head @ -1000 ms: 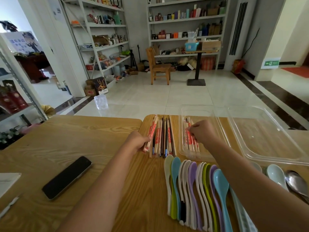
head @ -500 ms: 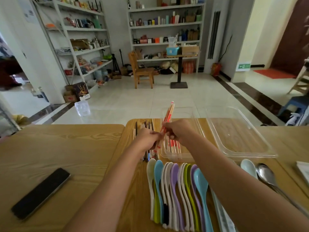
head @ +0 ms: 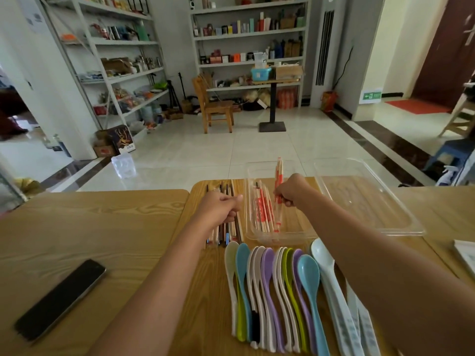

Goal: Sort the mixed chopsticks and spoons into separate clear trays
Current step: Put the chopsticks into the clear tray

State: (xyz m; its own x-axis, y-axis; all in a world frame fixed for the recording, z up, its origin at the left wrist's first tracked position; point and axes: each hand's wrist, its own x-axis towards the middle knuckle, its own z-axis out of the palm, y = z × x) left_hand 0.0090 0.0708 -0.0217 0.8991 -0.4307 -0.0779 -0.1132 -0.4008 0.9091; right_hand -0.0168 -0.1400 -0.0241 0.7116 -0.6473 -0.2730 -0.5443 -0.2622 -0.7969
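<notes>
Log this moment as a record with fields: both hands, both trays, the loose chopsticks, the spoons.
left hand: rests on the loose chopsticks, fingers curled; grip unclear
right hand: grips the held chopsticks, wrapped, tilted upward over the narrow tray
narrow tray: several wrapped chopsticks lie inside
wide tray: nothing in it
spoons: side by side on the table, none in a tray

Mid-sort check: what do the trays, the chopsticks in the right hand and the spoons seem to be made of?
Filled tray and empty tray: clear glossy plastic, table shows through. Chopsticks in the right hand: probably pale wood or bamboo, in red-printed sleeves, paper or film unclear. Spoons: smooth coloured plastic or melamine, soft sheen.
</notes>
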